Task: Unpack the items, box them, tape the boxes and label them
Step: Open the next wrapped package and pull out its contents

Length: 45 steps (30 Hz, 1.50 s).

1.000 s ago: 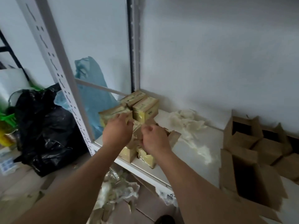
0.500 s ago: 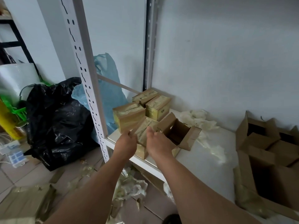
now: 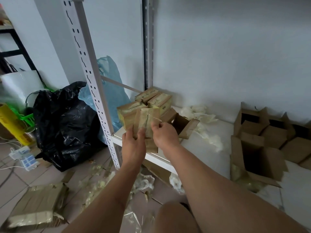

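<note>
Cardboard and glossy tape make up the small box (image 3: pixel 146 121) we hold above the shelf edge (image 3: pixel 161 158), just in front of the stacked taped boxes (image 3: pixel 148 102). It looks light and stiff, though the tape is probably slick — best gripped by its lower corners. Our left hand (image 3: pixel 133 145) clasps the bottom; our right hand (image 3: pixel 165 136) pinches a tape strand at its top. What's inside is hidden — the labels are blurred.

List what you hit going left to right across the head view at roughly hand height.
yellow crate → black bag → white shelf post → left hand → taped parcel → right hand → open box on its side → crumpled wrap → open cartons
</note>
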Each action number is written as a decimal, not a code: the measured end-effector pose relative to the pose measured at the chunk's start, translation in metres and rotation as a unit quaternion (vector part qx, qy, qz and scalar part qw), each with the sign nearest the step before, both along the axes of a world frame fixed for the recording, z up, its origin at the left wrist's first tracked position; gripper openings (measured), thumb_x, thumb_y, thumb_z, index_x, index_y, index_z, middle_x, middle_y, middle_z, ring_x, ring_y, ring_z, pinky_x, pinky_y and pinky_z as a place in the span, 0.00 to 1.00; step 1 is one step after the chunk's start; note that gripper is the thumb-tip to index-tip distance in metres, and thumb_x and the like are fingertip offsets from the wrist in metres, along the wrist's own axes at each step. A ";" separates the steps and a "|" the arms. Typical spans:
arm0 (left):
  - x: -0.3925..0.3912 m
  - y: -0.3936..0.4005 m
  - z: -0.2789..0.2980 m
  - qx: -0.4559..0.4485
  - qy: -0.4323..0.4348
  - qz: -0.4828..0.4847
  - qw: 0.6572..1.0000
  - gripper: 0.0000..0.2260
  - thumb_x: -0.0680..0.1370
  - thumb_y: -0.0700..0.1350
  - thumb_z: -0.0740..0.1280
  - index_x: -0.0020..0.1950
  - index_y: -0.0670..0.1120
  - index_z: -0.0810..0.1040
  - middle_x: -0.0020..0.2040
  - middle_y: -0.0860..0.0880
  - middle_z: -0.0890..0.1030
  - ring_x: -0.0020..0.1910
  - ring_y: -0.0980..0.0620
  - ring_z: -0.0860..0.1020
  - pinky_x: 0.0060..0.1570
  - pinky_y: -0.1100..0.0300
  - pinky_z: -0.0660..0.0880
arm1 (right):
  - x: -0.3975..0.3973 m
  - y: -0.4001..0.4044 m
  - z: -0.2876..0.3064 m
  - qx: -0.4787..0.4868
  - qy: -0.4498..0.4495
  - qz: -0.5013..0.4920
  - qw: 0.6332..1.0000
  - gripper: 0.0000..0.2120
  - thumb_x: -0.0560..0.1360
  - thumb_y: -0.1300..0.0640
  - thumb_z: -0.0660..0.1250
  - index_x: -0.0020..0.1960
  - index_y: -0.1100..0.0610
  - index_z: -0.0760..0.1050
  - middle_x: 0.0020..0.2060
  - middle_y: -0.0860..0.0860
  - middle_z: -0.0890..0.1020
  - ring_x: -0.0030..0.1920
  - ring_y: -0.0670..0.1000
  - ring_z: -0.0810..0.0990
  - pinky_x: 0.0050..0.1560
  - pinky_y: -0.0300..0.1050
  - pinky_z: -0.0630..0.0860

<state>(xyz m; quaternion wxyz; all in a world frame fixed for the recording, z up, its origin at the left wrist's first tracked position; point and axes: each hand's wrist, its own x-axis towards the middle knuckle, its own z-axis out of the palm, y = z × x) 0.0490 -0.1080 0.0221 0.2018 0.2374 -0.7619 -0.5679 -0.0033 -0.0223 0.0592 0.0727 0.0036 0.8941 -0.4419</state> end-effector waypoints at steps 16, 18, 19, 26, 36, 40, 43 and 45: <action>0.049 0.215 0.072 -0.003 0.139 -0.080 0.987 0.24 0.76 0.63 0.62 0.71 0.58 0.69 0.63 0.57 0.67 0.64 0.51 0.72 0.61 0.45 0.75 | 0.082 0.227 0.071 -0.174 0.088 -0.151 0.969 0.18 0.79 0.40 0.61 0.61 0.50 0.75 0.51 0.45 0.81 0.46 0.45 0.80 0.38 0.40 0.75; 0.054 0.244 0.070 0.016 0.141 -0.118 0.983 0.24 0.75 0.65 0.62 0.70 0.60 0.69 0.60 0.60 0.67 0.60 0.54 0.75 0.58 0.47 0.77 | 0.090 0.261 0.072 -0.188 0.100 -0.172 0.962 0.16 0.79 0.41 0.62 0.60 0.48 0.76 0.50 0.45 0.81 0.45 0.43 0.79 0.38 0.38 0.73; 0.055 0.259 0.067 0.023 0.143 -0.140 0.980 0.24 0.75 0.66 0.61 0.70 0.62 0.69 0.59 0.60 0.68 0.58 0.55 0.76 0.57 0.48 0.78 | 0.093 0.277 0.071 -0.209 0.104 -0.186 0.954 0.15 0.78 0.41 0.63 0.59 0.48 0.77 0.49 0.45 0.82 0.45 0.44 0.81 0.40 0.39 0.74; 0.058 0.348 0.045 -0.008 0.110 -0.295 0.949 0.23 0.77 0.64 0.62 0.70 0.59 0.69 0.59 0.56 0.70 0.56 0.57 0.75 0.55 0.53 0.79 | 0.115 0.375 0.044 -0.269 0.134 -0.330 0.895 0.09 0.76 0.47 0.68 0.53 0.50 0.80 0.46 0.47 0.83 0.45 0.46 0.81 0.40 0.40 0.74; 0.024 0.407 -0.015 -0.009 -0.035 -0.442 0.896 0.20 0.79 0.61 0.62 0.70 0.59 0.67 0.58 0.58 0.72 0.55 0.56 0.77 0.53 0.52 0.81 | 0.108 0.451 -0.039 -0.158 0.061 -0.396 0.903 0.13 0.79 0.45 0.64 0.56 0.53 0.77 0.48 0.50 0.80 0.43 0.45 0.77 0.38 0.40 0.71; 0.000 0.402 -0.029 -0.032 -0.111 -0.461 0.880 0.19 0.80 0.57 0.63 0.70 0.56 0.70 0.54 0.56 0.78 0.51 0.58 0.78 0.46 0.60 0.78 | 0.095 0.459 -0.065 -0.151 -0.005 -0.394 0.906 0.17 0.78 0.45 0.66 0.57 0.57 0.77 0.49 0.51 0.80 0.48 0.52 0.78 0.51 0.52 0.79; -0.010 0.393 -0.037 -0.062 -0.142 -0.448 0.880 0.18 0.80 0.57 0.63 0.68 0.54 0.71 0.53 0.56 0.78 0.49 0.60 0.77 0.41 0.65 0.73 | 0.088 0.456 -0.068 -0.170 -0.062 -0.371 0.911 0.12 0.77 0.46 0.68 0.46 0.56 0.75 0.42 0.49 0.79 0.43 0.49 0.78 0.53 0.52 0.80; -0.016 0.387 -0.039 -0.069 -0.158 -0.431 0.886 0.16 0.80 0.57 0.63 0.66 0.54 0.73 0.51 0.58 0.78 0.48 0.62 0.75 0.38 0.66 0.69 | 0.083 0.452 -0.065 -0.186 -0.071 -0.344 0.918 0.15 0.77 0.49 0.69 0.38 0.57 0.74 0.35 0.50 0.79 0.35 0.48 0.76 0.44 0.49 0.79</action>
